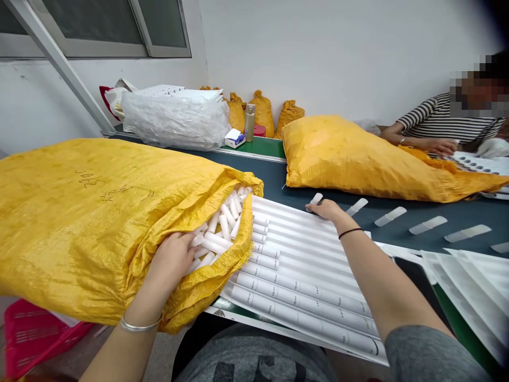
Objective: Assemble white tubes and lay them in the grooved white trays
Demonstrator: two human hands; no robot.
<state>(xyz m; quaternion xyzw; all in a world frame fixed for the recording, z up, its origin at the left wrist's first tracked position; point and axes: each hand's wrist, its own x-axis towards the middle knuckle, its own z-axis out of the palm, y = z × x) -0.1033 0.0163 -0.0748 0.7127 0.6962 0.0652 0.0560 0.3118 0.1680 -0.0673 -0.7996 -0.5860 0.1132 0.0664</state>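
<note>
A large yellow woven sack (91,185) lies on its side at the left, and loose white plastic tubes (225,225) fill its open mouth. My left hand (175,257) reaches into that mouth, its fingers closed about one white tube (196,240); some fingertips are hidden. Over the dark belt, my right hand (326,209) pinches another white tube (316,199), which stands tilted at the belt's near side. Between my hands lies a ridged white tray (306,239). Printed white tubes (302,305) fill its nearest grooves, with shorter rows beside the sack.
Several white tubes (392,215) lie spaced along the dark belt (270,180). Beyond it rest a second yellow sack (350,154), a plastic-wrapped stack (175,116) and a bottle (249,123). A co-worker's hand (439,147) is at the far right. White trays (473,286) overlap nearby.
</note>
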